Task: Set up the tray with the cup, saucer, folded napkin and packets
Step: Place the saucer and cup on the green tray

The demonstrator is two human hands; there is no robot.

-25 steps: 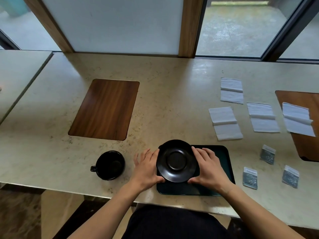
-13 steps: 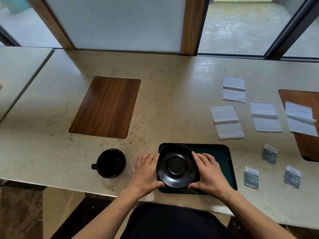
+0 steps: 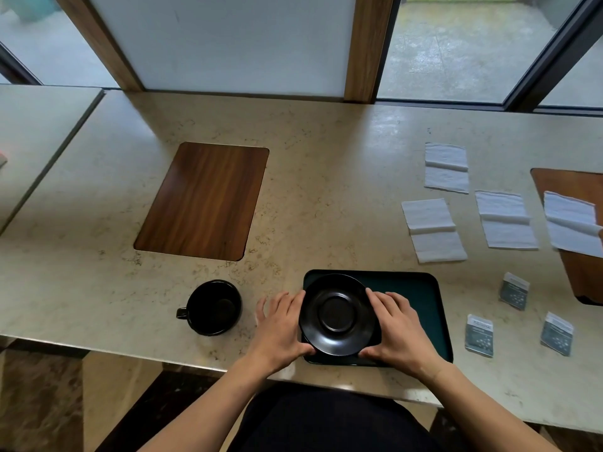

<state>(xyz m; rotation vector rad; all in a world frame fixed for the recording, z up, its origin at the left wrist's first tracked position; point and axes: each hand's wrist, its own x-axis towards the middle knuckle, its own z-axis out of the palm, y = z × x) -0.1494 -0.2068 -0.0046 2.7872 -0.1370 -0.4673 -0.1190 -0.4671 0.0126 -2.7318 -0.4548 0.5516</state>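
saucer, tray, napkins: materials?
Saucer: looks like black glazed ceramic, or possibly melamine; soft sheen on its rim. Tray: dark green, matte, probably plastic; thin raised rim. Napkins: white paper tissue, fold creases show.

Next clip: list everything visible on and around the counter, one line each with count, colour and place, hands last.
tray: 1, dark green, near counter edge, centre.
saucer: 1, black, over the tray's left end.
cup: 1, black, on the counter left of the tray, handle pointing left.
napkins: 4, white, folded, spread on the counter's right; the rightmost overlaps a wooden panel.
packets: 3, grey-blue, right of the tray.
wooden panels: 2, brown, one set in the counter at left centre, one at the right edge.
counter: 1, beige stone, along the windows.
left hand: 1, at the saucer's left rim, thumb on its near edge.
right hand: 1, at the saucer's right rim.
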